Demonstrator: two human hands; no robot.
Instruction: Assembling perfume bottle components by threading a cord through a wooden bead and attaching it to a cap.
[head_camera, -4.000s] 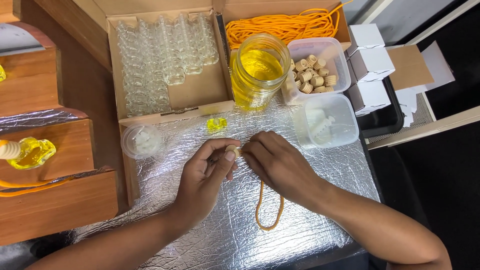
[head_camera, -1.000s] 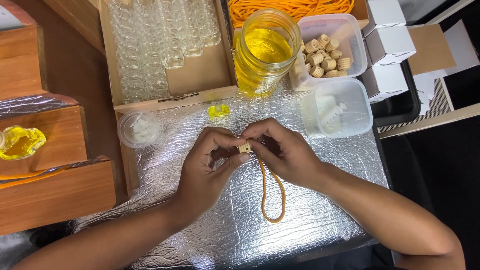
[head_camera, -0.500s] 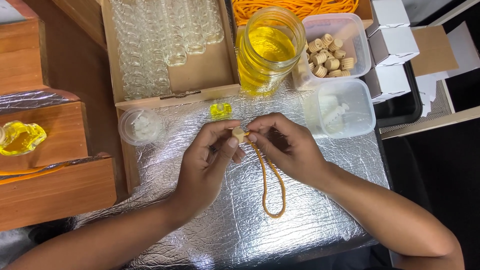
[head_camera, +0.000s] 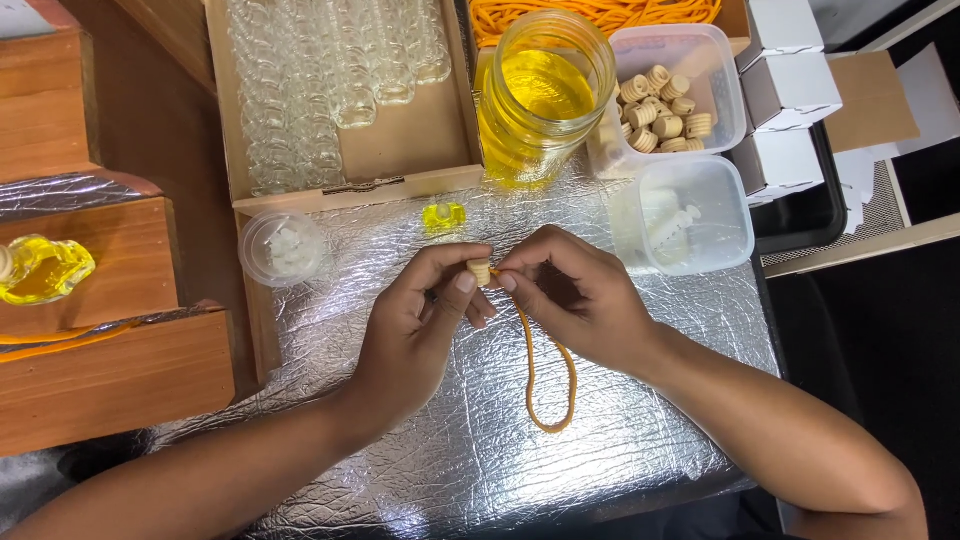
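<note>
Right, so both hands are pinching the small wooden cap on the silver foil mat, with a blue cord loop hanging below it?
Not quite: the cord loop is orange, not blue, as the head view shows. The left hand and right hand do pinch the wooden cap over the foil mat.

Crinkled silver foil (head_camera: 450, 470) is covering the table; wooden steps (head_camera: 110, 370) are standing left of it, dark floor (head_camera: 880, 330) lying right.

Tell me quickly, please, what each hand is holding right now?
Left hand: closed on the small wooden cap.
Right hand: pinching the orange cord at the cap.
</note>
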